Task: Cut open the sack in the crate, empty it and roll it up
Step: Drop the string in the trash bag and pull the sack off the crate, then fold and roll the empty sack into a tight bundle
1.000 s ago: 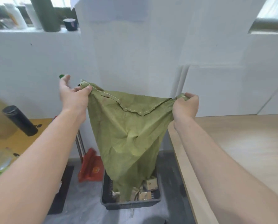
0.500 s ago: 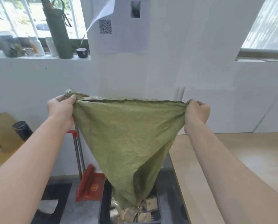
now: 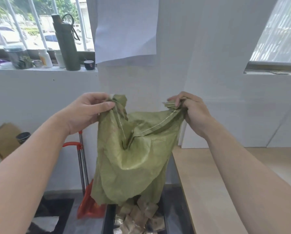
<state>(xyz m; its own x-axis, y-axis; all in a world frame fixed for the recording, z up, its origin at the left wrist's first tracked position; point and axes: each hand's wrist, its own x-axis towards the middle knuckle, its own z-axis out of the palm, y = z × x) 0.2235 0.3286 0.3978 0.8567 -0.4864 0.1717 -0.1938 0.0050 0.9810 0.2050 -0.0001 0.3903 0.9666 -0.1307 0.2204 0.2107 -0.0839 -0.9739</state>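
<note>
I hold a green woven sack (image 3: 133, 157) upside down in front of me, its stitched bottom seam on top. My left hand (image 3: 89, 114) pinches one corner of that seam, and my right hand (image 3: 190, 110) grips the other corner. The seam sags in a fold between them. The sack's open end hangs down over a dark crate (image 3: 108, 220) on the floor. Several small tan packets (image 3: 138, 217) lie piled in the crate under the sack.
A light wooden table (image 3: 217, 183) runs along the right. A red dustpan (image 3: 89, 205) with a metal handle stands left of the crate. Bottles and a tall green flask (image 3: 66, 43) line the windowsill. A white wall is straight ahead.
My hands have come closer together, so the seam that was stretched taut now sags and folds. The view has tilted upward.
</note>
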